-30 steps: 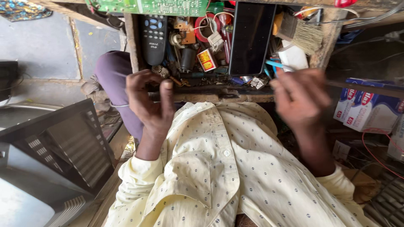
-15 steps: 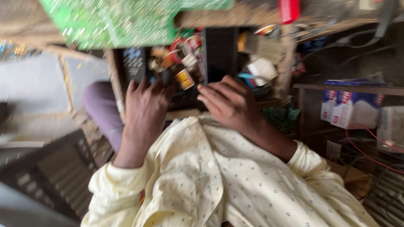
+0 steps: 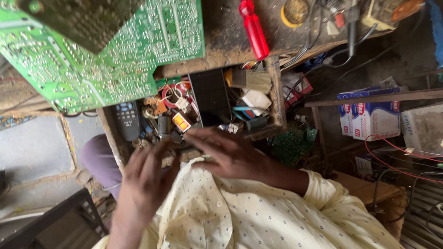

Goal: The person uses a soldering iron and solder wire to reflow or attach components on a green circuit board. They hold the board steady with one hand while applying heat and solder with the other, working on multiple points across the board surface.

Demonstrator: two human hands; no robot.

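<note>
Both hands rest at the front edge of an open wooden drawer (image 3: pixel 275 99): left hand (image 3: pixel 146 177) fingers spread and loose, right hand (image 3: pixel 228 152) flat, fingers extended; cannot tell whether either grasps anything. The drawer holds a black remote control (image 3: pixel 128 121), a black tablet-like slab (image 3: pixel 211 96), and small parts. Above it, on the workbench, lie a green circuit board (image 3: pixel 138 50) and a red screwdriver (image 3: pixel 254 30).

Both hands (image 3: pixel 184 170) forward, fingers spread (nothing gripped)

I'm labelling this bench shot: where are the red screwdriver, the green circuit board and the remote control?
red screwdriver (image 3: pixel 254 30), head view, middle of its handle.
green circuit board (image 3: pixel 115 60), head view, its soldered face.
remote control (image 3: pixel 128 121), head view, its button face.
</note>
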